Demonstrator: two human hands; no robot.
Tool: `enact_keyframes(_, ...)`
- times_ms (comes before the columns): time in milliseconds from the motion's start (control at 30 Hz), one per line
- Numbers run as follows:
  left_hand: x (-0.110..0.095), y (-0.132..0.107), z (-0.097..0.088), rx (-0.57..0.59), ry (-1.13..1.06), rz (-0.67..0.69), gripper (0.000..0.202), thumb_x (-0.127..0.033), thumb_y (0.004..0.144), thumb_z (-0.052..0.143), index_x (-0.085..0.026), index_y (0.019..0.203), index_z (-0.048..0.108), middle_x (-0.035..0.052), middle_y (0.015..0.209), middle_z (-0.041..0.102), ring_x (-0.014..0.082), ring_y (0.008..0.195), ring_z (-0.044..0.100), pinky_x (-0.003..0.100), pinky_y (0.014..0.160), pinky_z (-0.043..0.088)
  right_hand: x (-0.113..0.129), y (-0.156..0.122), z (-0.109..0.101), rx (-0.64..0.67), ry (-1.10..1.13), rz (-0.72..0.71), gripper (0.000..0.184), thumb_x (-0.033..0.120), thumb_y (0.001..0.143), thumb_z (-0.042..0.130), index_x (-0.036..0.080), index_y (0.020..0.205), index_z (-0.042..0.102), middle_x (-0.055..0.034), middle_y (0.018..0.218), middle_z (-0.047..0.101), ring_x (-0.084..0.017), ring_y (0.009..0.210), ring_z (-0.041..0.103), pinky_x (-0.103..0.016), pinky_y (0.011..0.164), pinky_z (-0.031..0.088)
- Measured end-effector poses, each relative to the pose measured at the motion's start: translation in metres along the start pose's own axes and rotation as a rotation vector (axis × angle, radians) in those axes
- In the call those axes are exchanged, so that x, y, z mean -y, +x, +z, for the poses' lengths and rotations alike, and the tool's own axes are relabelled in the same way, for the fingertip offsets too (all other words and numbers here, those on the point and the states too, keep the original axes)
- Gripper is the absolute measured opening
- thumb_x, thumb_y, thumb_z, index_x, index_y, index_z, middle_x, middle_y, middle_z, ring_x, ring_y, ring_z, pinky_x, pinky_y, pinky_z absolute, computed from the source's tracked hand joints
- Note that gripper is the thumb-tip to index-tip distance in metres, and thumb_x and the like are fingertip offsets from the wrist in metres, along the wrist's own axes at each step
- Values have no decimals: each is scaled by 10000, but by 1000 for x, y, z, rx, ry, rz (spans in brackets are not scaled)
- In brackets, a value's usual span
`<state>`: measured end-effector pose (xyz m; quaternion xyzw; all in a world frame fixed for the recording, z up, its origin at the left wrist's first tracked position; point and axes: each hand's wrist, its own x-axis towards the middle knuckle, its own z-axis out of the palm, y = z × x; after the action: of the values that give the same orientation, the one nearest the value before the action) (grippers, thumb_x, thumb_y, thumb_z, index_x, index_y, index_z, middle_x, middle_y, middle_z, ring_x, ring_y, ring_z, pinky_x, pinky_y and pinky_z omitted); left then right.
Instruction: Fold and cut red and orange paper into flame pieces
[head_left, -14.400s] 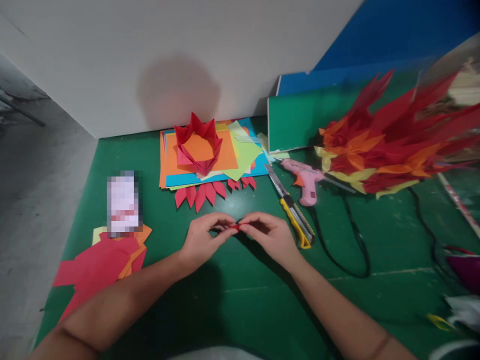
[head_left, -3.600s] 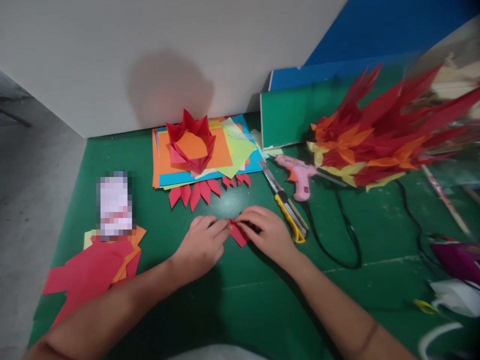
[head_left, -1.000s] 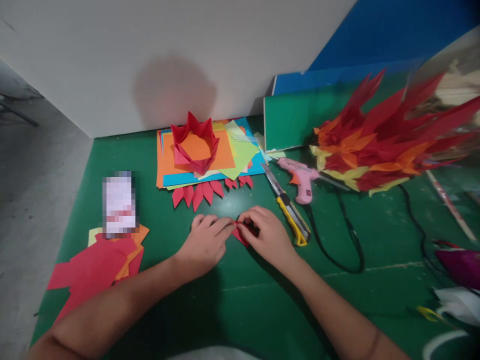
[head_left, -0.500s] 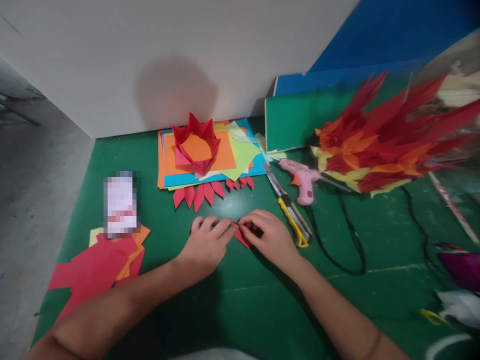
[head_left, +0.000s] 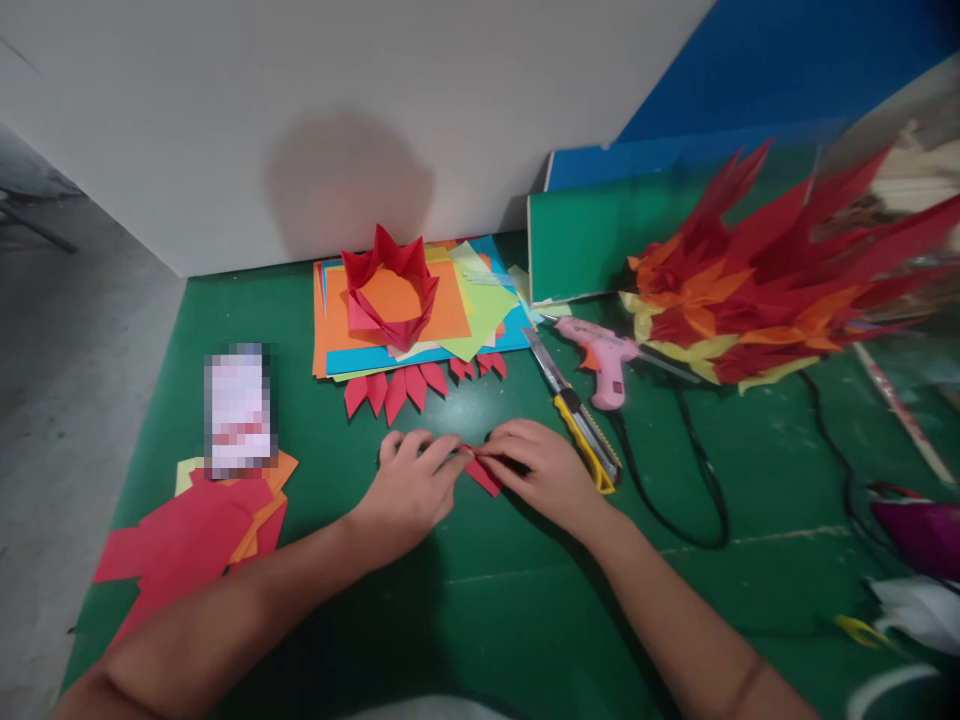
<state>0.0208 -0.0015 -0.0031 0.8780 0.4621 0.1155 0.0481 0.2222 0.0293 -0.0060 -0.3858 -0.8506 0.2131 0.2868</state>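
Note:
Between my two hands a small folded piece of red paper [head_left: 484, 477] lies on the green table [head_left: 487, 630]. My left hand [head_left: 417, 487] pinches its upper left edge with the fingertips. From the other side my right hand [head_left: 541, 468] grips the same edge between thumb and fingers, partly hiding it. Beyond the hands is a row of pointed red paper petals [head_left: 396, 392]. A red paper ring with pointed tips [head_left: 358, 318] rests on stacked coloured sheets [head_left: 450, 300]. Beside my right hand lies a yellow utility knife [head_left: 577, 420], blade out.
A pink glue gun [head_left: 606, 355] with a black cord lies behind the knife. At the right stands a large red, orange and yellow paper flame shape [head_left: 750, 290]. Red and orange paper pieces [head_left: 195, 530] lie at left, near a blurred-out rectangle [head_left: 238, 410]. A white wall [head_left: 187, 120] rises behind.
My right hand's fingers have straightened and drawn closer together on the red paper, and a little more of the paper shows. My left hand has barely moved.

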Motion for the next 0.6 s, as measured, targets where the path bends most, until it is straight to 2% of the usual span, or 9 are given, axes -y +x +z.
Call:
enact_keyframes(367, 0, -2, -2, -14, 39, 34, 305, -179, 888, 495, -251, 1167, 597, 0, 1153, 651, 201, 946, 494, 383, 797, 328, 1, -1, 5, -34, -51, -11, 93, 175, 877, 559, 183, 818, 630, -42, 749, 659, -169, 717, 573, -299, 662, 462)
enact_keyframes(600, -2, -2, -3, 8, 123, 41, 333, -186, 880, 522, -271, 1195, 587, 0, 1160, 637, 194, 947, 493, 370, 792, 340, -1, -2, 6, -31, -120, -83, 111, 201, 892, 551, 180, 824, 635, -55, 774, 672, -160, 686, 559, -296, 651, 453)
